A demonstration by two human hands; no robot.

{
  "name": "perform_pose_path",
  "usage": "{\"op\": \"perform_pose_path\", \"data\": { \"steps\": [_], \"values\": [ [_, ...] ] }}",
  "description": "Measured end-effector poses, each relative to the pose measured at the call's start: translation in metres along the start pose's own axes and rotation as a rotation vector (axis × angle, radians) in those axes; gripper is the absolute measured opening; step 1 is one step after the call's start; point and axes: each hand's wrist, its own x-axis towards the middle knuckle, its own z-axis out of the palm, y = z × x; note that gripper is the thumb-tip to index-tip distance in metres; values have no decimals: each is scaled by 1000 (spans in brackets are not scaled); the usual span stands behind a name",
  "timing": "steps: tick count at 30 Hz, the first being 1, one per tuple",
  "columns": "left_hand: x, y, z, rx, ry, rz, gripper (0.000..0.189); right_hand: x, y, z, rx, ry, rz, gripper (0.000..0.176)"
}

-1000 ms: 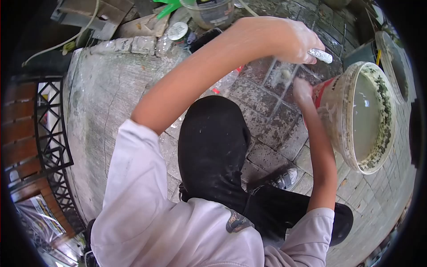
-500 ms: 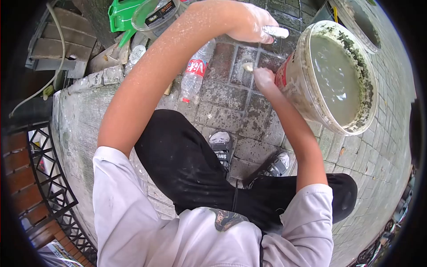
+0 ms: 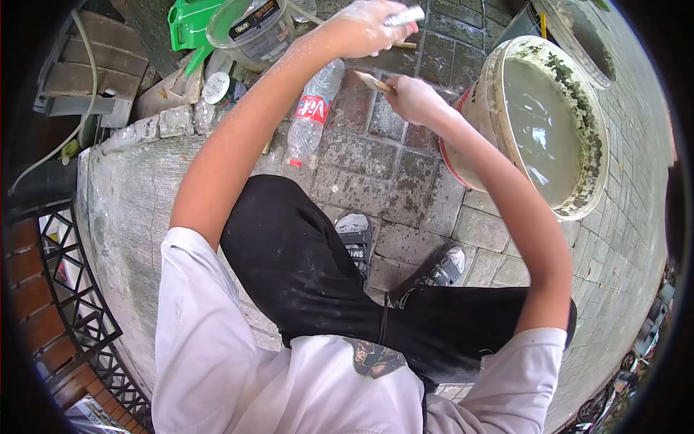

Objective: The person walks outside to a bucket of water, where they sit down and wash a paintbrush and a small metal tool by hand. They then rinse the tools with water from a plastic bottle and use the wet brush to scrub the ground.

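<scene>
Smeared with white, my left hand (image 3: 365, 30) is closed around a white cylinder-shaped piece (image 3: 405, 16), its kind unclear. Just below those fingers, a thin wooden stick (image 3: 405, 45) shows. My right hand (image 3: 419, 101) grips a short wooden-handled tool (image 3: 374, 82) whose pale end points left toward a clear plastic bottle (image 3: 311, 119) with a red label. That bottle lies on the paving between my two forearms. Right of my right hand stands a large white bucket (image 3: 495, 119) of cloudy grey-green liquid, its inner wall crusted with dark residue.
Past my left forearm are a clear plastic tub (image 3: 267, 47), a green plastic object (image 3: 189, 29) and a small lidded container (image 3: 217, 88). Another bucket (image 3: 578, 43) stands behind the large one. A low concrete edge (image 3: 137, 173) runs along the left, beside a black metal grille (image 3: 79, 282).
My left hand has moved up and left with the white piece. My right hand has risen up and left from beside the bucket, bringing the wooden-handled tool into clearer view.
</scene>
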Motion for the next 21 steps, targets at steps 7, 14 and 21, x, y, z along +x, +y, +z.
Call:
{"op": "perform_pose_path", "data": {
  "steps": [7,14,21],
  "values": [
    [17,-16,5,-84,828,334,12,-54,-19,-29,870,244,11,37],
    [-1,-1,40,-760,480,-239,36,-63,-1,-66,994,271,-175,29],
    [1,15,37,-810,347,-160,39,-61,19,-97,881,20,-301,36]
  ]
}}
